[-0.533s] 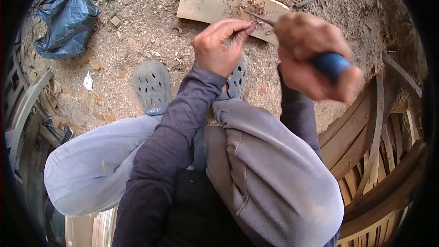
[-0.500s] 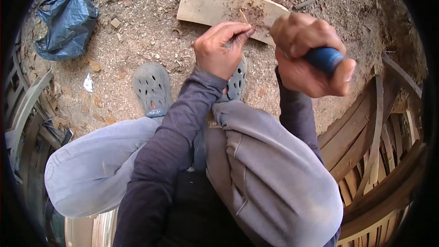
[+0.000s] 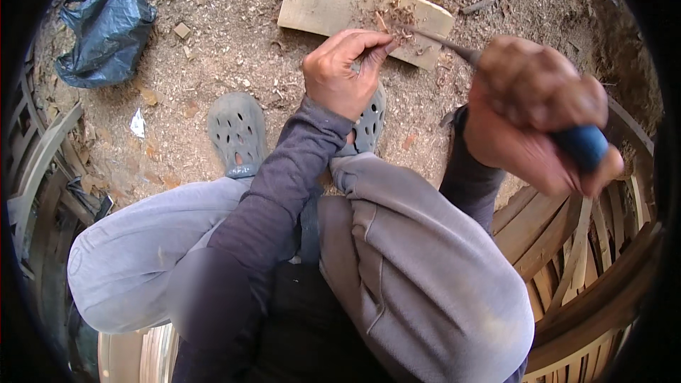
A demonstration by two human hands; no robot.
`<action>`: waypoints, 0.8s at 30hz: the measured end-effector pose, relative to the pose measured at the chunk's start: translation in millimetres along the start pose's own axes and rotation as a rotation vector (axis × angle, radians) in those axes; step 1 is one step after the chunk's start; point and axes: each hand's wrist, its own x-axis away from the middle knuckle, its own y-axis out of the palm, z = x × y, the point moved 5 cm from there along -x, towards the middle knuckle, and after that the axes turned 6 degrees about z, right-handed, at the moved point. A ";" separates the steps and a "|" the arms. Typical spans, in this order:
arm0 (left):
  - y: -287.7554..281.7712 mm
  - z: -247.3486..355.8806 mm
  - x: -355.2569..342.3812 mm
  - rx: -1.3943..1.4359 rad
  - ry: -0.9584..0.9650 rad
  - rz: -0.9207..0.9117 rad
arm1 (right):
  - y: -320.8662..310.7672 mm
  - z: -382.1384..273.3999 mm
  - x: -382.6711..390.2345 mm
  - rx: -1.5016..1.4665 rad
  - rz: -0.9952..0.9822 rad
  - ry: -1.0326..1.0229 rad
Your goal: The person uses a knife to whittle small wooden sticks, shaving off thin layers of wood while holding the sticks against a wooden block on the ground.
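A slim metal blade reaches left from my right hand, which is wrapped round the tool's blue handle. The hand is smeared by motion, and I cannot tell whether the tool is a file or a knife. My left hand is closed in a pinch, thumb against forefinger, over the near edge of a pale wooden board. A thin sliver of wood stands up just beyond those fingertips. The blade's tip lies close to the sliver; whether they touch is unclear. Reddish-brown shavings are scattered on the board.
Sawdust and chips cover the ground. A dark blue plastic bag lies at the far left. My grey clogs are planted between bag and board. Curved wooden strips are piled at the right, with more at the left.
My right hand has drawn back to the right and nearer to me with the blue-handled tool, so its blade now shows. My left hand has stayed nearly in place.
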 end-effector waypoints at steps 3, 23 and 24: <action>-8.4 -6.9 5.2 -0.054 0.012 0.005 | 2.0 49.5 15.0 0.085 0.101 -0.035; -13.9 -18.9 4.7 0.050 -0.105 0.087 | 8.7 23.7 4.1 -0.100 -0.004 -0.039; -16.2 -18.1 1.9 0.053 -0.103 0.086 | 9.9 30.7 4.7 -0.091 0.001 -0.029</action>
